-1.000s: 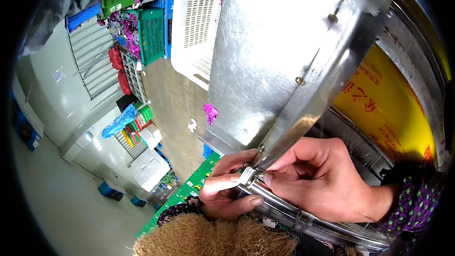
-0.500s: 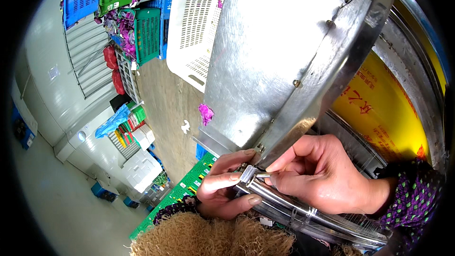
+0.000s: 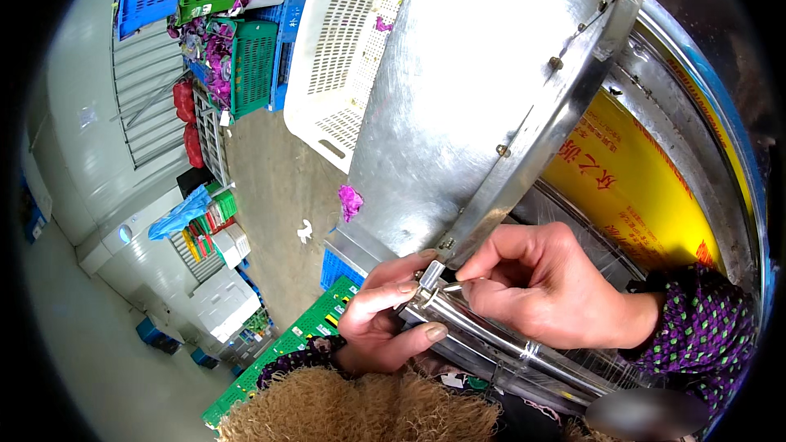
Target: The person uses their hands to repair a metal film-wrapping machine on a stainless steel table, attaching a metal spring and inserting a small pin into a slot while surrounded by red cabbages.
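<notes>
Two hands at one metal clasp on a steel drum rim.

The small clasp (image 3: pixel 431 275), upright at the lower end of the hinged steel lid (image 3: pixel 475 98), is pinched by the left hand (image 3: pixel 385 319) and right hand (image 3: pixel 540 290). The chrome rim tube (image 3: pixel 491 336) runs lower right. One white crate (image 3: pixel 344 57) and two green crates (image 3: pixel 246 65) are stacked behind; a yellow liner (image 3: pixel 639 196) is seen inside.

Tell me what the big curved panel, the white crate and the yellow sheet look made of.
Panel: sheet metal, likely steel or aluminium; dull silver with scuffs, soft glare and rivets along the rim.
Crate: moulded plastic, matte white, slotted walls.
Yellow sheet: probably glossy plastic film; it shines and carries red print.
</notes>
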Demonstrator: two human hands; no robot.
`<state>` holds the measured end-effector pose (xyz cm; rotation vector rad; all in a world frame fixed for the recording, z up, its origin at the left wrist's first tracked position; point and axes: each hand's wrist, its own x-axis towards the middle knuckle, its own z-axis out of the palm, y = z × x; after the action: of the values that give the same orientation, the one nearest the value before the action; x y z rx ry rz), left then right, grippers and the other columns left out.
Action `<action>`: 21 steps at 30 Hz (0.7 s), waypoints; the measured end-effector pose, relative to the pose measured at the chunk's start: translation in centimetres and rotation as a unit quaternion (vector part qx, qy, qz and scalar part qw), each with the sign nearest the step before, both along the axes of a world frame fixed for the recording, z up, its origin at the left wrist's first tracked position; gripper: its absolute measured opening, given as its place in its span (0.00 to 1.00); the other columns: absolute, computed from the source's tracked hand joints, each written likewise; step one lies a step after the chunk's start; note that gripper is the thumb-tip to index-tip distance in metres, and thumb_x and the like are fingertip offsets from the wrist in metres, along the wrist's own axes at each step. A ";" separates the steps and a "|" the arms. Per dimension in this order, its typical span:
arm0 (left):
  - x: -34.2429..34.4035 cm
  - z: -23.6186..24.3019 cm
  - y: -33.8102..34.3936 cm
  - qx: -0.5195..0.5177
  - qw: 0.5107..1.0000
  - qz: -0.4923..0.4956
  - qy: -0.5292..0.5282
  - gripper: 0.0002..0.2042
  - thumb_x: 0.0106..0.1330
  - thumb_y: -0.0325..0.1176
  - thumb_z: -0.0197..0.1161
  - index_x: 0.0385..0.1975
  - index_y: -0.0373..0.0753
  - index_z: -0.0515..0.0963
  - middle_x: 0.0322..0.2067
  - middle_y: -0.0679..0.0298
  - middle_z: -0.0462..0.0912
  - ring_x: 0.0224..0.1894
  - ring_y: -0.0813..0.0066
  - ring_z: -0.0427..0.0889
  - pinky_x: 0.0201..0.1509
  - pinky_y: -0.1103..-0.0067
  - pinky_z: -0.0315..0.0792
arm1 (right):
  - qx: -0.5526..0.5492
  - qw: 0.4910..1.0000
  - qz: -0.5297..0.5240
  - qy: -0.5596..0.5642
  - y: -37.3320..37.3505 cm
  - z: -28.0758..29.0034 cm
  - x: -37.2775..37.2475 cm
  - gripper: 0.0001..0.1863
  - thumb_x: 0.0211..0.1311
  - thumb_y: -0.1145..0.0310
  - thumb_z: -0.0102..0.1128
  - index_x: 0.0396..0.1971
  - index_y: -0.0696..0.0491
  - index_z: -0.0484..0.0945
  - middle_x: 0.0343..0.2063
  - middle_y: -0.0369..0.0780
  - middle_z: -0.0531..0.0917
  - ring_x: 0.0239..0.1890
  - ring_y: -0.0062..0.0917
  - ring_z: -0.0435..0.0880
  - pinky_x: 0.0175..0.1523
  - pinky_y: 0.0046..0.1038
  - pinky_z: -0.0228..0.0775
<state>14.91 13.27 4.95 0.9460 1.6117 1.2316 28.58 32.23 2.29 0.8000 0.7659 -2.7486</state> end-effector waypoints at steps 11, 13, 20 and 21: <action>-0.3 -0.2 -0.2 0.001 1.000 -0.008 0.001 0.27 0.53 0.22 0.71 0.53 0.31 0.66 0.53 0.30 0.67 0.54 0.48 0.76 0.54 0.66 0.73 | -0.107 0.992 -0.046 -0.050 -1.2 0.0 0.3 0.04 0.60 0.78 0.58 0.33 0.61 0.79 0.23 0.31 0.79 0.25 0.07 0.74 0.29 0.13 0.65; -0.6 -0.5 -0.2 0.005 1.000 -0.015 0.000 0.27 0.52 0.22 0.71 0.52 0.31 0.67 0.53 0.30 0.67 0.53 0.48 0.76 0.53 0.66 0.74 | -0.106 0.992 -0.035 -0.055 -0.8 0.3 0.1 0.04 0.61 0.77 0.58 0.34 0.61 0.79 0.23 0.31 0.80 0.25 0.07 0.74 0.29 0.13 0.65; -0.3 -0.3 -0.2 0.008 1.000 -0.012 0.022 0.28 0.51 0.22 0.71 0.53 0.31 0.66 0.52 0.31 0.69 0.52 0.49 0.78 0.52 0.68 0.74 | -0.080 0.994 -0.044 -0.065 -1.4 0.5 0.4 0.05 0.62 0.77 0.59 0.35 0.61 0.79 0.25 0.34 0.82 0.26 0.09 0.76 0.29 0.13 0.68; -0.3 -0.4 0.0 0.015 0.999 -0.018 0.037 0.28 0.51 0.21 0.71 0.53 0.31 0.66 0.52 0.31 0.69 0.51 0.49 0.78 0.52 0.68 0.74 | -0.099 0.991 -0.059 -0.067 -1.3 0.7 0.5 0.05 0.62 0.77 0.59 0.35 0.61 0.79 0.26 0.35 0.82 0.26 0.09 0.77 0.30 0.14 0.69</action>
<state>14.56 13.26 4.53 1.0458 1.6297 1.2126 29.03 30.90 2.97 1.0027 0.4235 -2.7804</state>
